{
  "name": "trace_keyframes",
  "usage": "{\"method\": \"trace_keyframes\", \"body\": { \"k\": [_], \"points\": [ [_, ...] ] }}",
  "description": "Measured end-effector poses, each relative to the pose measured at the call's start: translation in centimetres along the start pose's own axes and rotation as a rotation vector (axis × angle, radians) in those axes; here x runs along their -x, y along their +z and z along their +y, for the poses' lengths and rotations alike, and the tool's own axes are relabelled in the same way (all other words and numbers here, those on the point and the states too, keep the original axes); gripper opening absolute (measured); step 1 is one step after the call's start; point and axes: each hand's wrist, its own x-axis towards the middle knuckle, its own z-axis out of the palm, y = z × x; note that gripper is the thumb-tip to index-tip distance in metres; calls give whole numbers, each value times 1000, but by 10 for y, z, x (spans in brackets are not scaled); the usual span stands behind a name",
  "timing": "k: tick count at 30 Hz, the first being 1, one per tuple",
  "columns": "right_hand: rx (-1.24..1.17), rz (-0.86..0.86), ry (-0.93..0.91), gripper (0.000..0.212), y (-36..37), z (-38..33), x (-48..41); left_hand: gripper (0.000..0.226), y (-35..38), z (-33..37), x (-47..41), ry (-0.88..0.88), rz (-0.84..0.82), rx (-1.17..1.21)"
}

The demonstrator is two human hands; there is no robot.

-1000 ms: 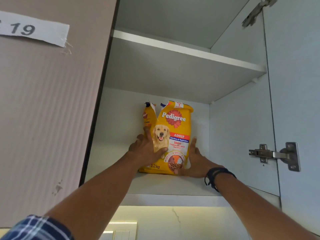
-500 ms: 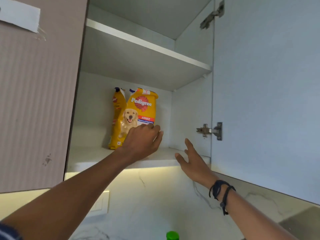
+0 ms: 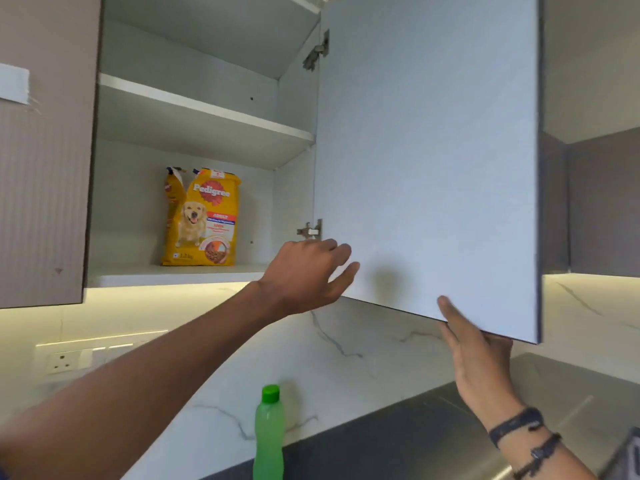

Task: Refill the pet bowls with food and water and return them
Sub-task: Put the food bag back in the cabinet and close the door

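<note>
A yellow dog-food bag (image 3: 202, 216) stands upright on the lower shelf (image 3: 138, 276) of an open wall cabinet. Nothing touches it. My left hand (image 3: 308, 271) hovers to the right of the bag at the inner face of the open cabinet door (image 3: 426, 161), fingers spread and empty. My right hand (image 3: 474, 355) reaches up under the door's bottom edge, fingers curled around that edge. No pet bowls are in view.
A green plastic bottle (image 3: 268, 434) with a green cap stands on the dark counter (image 3: 398, 434) below. A wall socket (image 3: 64, 362) sits on the marble backsplash at the left. A closed cabinet door (image 3: 41, 150) flanks the open cabinet on the left.
Both hands have left the dog-food bag, which stays on the shelf. They moved right to the open door; the right hand took hold of its bottom edge. The view dropped and shifted right.
</note>
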Motion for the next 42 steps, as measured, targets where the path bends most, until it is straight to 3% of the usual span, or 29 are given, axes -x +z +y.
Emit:
{"method": "trace_keyframes", "body": {
  "k": [5,9,12,14,16,21,25,31,42],
  "points": [
    [112,-9,-72,60,-13,-26,31,38,-47,56,-4,-23,0,105],
    [245,-129,-152,21,9,-16,74,39,-98,69,-5,-115,70,220],
    [343,-392,-280,45,24,7,97,36,-134,71,-3,-84,174,236],
    [426,-601,-332,68,39,20,100,42,-151,62,-2,-4,213,111],
    [480,-742,-376,73,64,28,100,48,-162,41,1,32,161,-50],
    [459,-750,-548,54,158,54,85,63,-155,-66,51,-170,-180,-546],
    [732,-886,-679,62,235,84,73,58,-152,-137,95,-217,-271,-676],
    [896,-776,-870,59,305,148,73,57,-128,-190,117,-223,-212,-709],
    [996,-553,-1041,62,352,229,57,56,-75,-279,148,-273,-144,-593]
  ]
}}
